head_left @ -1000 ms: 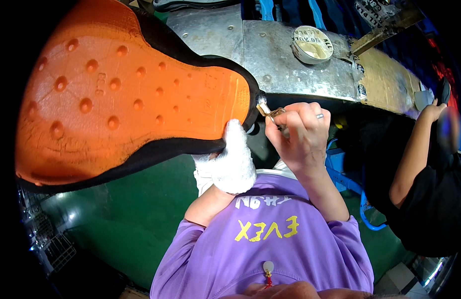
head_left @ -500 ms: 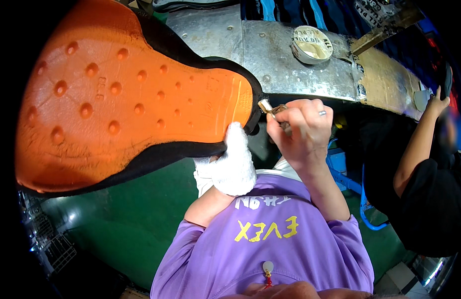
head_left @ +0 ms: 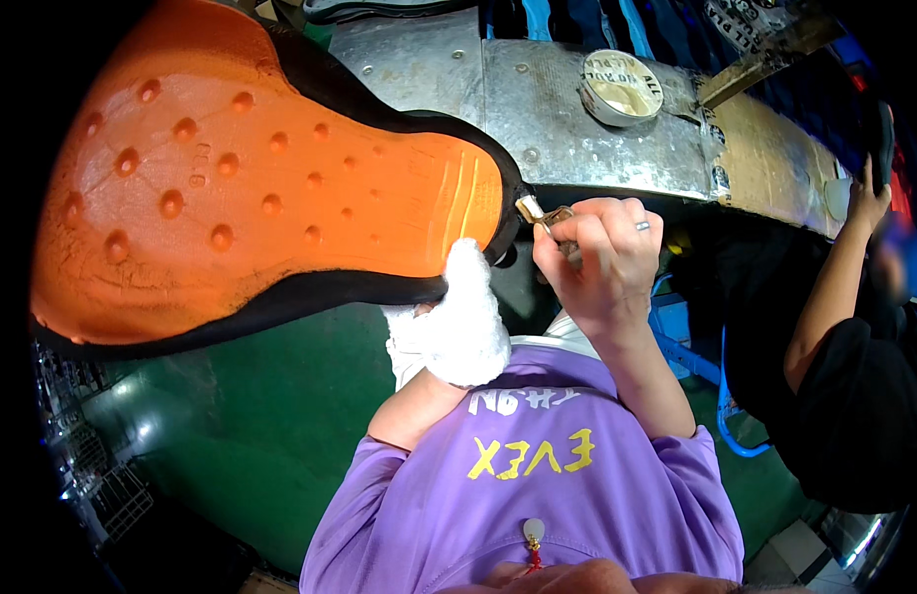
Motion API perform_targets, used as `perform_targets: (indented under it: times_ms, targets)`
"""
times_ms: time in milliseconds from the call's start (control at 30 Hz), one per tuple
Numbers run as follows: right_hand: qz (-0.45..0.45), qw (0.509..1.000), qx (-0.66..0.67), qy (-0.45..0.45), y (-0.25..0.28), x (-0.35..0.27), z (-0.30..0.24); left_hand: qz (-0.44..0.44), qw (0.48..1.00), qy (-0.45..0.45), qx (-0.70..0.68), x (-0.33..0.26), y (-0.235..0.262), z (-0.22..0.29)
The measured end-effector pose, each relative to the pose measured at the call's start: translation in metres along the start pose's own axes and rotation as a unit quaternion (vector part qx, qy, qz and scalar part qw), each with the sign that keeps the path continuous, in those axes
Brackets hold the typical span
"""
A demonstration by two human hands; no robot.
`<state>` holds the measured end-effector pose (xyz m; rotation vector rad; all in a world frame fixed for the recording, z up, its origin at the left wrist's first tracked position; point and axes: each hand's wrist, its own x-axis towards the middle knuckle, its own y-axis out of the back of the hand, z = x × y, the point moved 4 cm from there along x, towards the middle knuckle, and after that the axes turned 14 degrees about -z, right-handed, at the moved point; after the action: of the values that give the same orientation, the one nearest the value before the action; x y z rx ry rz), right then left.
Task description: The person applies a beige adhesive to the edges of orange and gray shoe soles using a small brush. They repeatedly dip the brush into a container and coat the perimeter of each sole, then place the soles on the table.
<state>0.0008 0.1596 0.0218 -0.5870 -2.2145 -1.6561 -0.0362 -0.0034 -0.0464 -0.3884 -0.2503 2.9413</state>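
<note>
A large orange shoe-sole-shaped piece (head_left: 310, 198), with round dimples and a black border, is held up close on the left, narrow end to the right. My left hand (head_left: 468, 337), in a white cloth glove, grips it from below; the thumb lies on the orange face and the other fingers are mostly hidden behind. Bare, with a ring on one finger, my right hand (head_left: 602, 252) pinches a small brush-like tool (head_left: 531, 209) with a brass-coloured metal part and a pale tip. That tip is at the black edge of the narrow end.
Behind is a metal-topped bench (head_left: 577, 148) carrying a white bowl (head_left: 622, 89) with pale stuff inside. Brown cardboard (head_left: 775, 148) covers its right part. A co-worker's arm (head_left: 825, 277) holds up a dark flat piece (head_left: 882, 148) at right, near a blue metal frame (head_left: 721, 386).
The orange piece has tilted slightly, its wide end dropping a little. My right hand and the tool have barely shifted. The co-worker's dark piece has moved up and left.
</note>
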Motion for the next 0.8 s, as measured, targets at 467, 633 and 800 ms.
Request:
perform_targets:
  times_ms: [467,633,800]
  targets:
    - [-0.005,0.999,-0.037,-0.039,0.009,-0.005,0.013,0.010,0.987,-0.080,-0.139,0.012,-0.011,0.032]
    - [0.019,0.997,-0.027,-0.066,0.007,-0.025,0.039,0.015,0.968,-0.129,-0.212,0.035,-0.008,0.059]
    - [-0.039,0.996,0.026,-0.079,-0.009,-0.051,0.046,-0.070,0.902,-0.094,-0.416,0.077,0.029,0.076]
